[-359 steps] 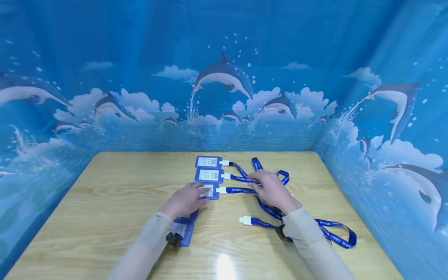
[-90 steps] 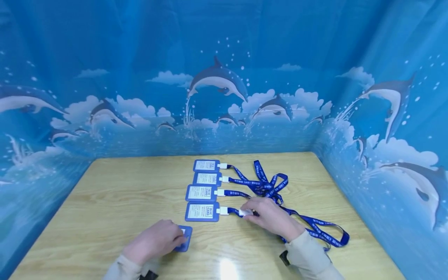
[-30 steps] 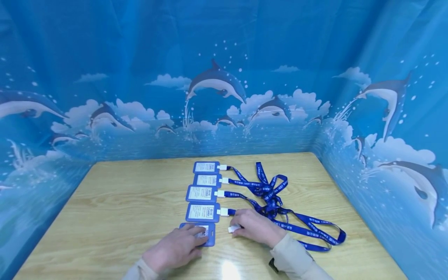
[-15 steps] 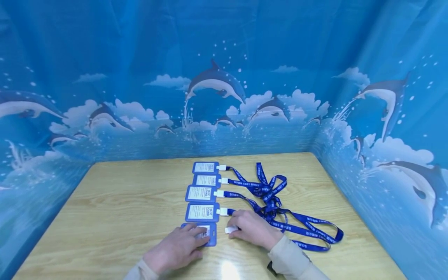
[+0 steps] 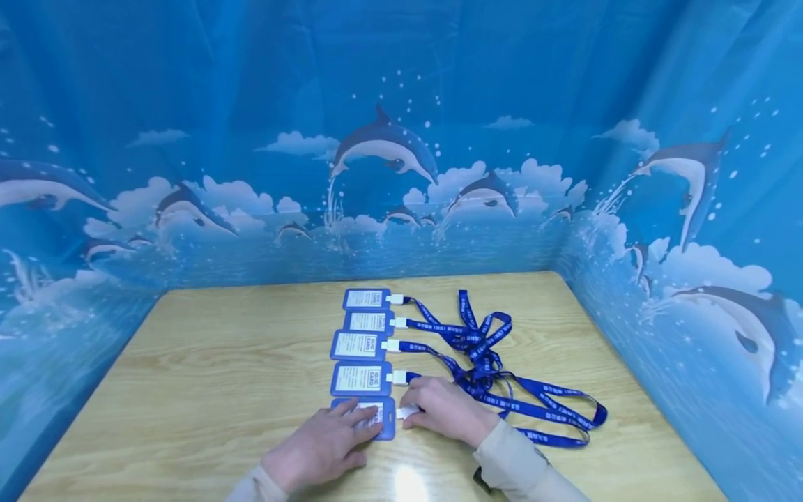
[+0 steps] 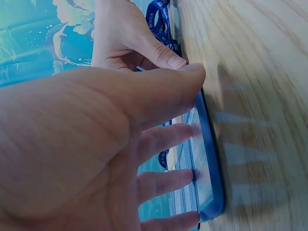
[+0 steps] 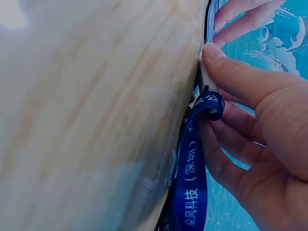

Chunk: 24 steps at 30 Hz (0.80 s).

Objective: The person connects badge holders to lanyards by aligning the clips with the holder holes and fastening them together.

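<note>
My left hand (image 5: 323,443) lies with spread, fairly straight fingers on a blue badge holder (image 5: 389,422), the nearest in a column. In the left wrist view, its fingertips press the clear face of that badge holder (image 6: 211,163), which lies on the wood. My right hand (image 5: 445,410) pinches the white clip (image 5: 408,411) of a blue lanyard, right at the holder's slotted end. The right wrist view shows thumb and fingers around the clip (image 7: 206,79), with the printed lanyard strap (image 7: 190,187) looping down from it.
Beyond the hands, several badge holders (image 5: 360,378) lie in a column, white clips at their right ends. Their blue lanyards (image 5: 479,348) tangle on the right of the wooden table (image 5: 219,362). A blue dolphin-print curtain (image 5: 282,167) surrounds the back and sides.
Since 3 seconds ago, my left hand has slid the nearest badge holder rightward below the column. My right hand has brought the clip left and nearer, up to its slot. Earlier, the column was shorter.
</note>
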Motion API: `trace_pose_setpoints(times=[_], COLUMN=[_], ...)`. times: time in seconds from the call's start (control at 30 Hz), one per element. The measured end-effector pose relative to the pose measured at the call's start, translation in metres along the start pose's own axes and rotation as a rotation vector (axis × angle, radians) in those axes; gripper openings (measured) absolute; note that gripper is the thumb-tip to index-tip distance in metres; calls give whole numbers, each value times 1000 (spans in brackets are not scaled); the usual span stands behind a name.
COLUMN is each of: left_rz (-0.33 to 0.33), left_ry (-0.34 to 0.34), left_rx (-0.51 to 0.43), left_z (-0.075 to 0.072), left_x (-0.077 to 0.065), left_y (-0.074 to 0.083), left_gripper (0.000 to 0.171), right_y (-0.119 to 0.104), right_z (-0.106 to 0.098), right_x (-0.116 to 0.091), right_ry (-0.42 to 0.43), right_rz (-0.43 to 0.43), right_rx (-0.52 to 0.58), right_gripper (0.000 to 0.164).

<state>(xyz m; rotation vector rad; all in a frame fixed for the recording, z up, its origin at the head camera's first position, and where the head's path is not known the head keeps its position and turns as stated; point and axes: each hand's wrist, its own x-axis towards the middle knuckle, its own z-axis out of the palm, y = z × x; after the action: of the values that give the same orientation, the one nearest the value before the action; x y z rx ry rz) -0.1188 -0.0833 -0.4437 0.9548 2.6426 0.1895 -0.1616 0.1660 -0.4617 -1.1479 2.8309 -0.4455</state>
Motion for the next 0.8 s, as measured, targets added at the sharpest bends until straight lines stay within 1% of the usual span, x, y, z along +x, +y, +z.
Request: trace_pose_setpoints(times=[0.2, 0.37, 0.6, 0.8], left_rz=[-1, -18, -10, 1], left_ry=[-3, -28, -22, -5], left_rx=[-30, -53, -33, -9], left_z=[-1, -4, -4, -3], left_x=[1, 2, 4, 3], left_y=[0, 1, 1, 3], left_gripper=[56, 55, 56, 57], right_y=[-1, 1, 1, -7], right_z=[-1, 0, -1, -1], right_x=[1, 1, 2, 6], right_ry=[-6, -18, -19, -7], right_rz=[9, 22, 1, 2], right_rx=[5, 23, 15, 2], right_gripper=[27, 28, 28, 28])
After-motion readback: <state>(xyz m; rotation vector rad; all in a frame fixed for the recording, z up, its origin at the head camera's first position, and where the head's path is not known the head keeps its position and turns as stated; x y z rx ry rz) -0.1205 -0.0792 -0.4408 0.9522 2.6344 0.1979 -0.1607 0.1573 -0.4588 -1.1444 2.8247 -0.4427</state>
